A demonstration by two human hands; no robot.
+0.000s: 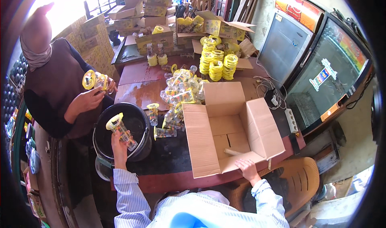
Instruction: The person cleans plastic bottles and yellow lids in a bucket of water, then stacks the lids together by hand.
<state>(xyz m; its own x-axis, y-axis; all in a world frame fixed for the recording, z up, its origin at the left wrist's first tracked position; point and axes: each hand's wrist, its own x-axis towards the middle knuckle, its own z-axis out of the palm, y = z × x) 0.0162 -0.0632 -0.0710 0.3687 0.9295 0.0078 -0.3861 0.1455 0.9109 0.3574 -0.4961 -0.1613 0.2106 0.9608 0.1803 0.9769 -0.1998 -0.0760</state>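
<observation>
My left hand (pixel 120 149) grips a clear plastic container (pixel 125 134) with a yellow rim and coloured label, held over the black bucket (pixel 99 136) at the left. My right hand (pixel 246 168) holds the near flap of an open cardboard box (pixel 197 139) on the right part of the table; a short loose strip lies near that flap inside. Between bucket and box, similar yellow-rimmed containers (pixel 179 89) lie in a heap, with one upright (pixel 152 113) and one on its side (pixel 165 132) beside the bucket.
A co-worker (pixel 52 79) at the left holds similar containers in both hands. Stacked yellow items (pixel 216 67) and open cartons (pixel 157 39) crowd the table's back. Two glass-door coolers (pixel 281 55) stand right, near cables and a power strip (pixel 291 119). An orange chair (pixel 299 175) is below the table's edge (pixel 189 184).
</observation>
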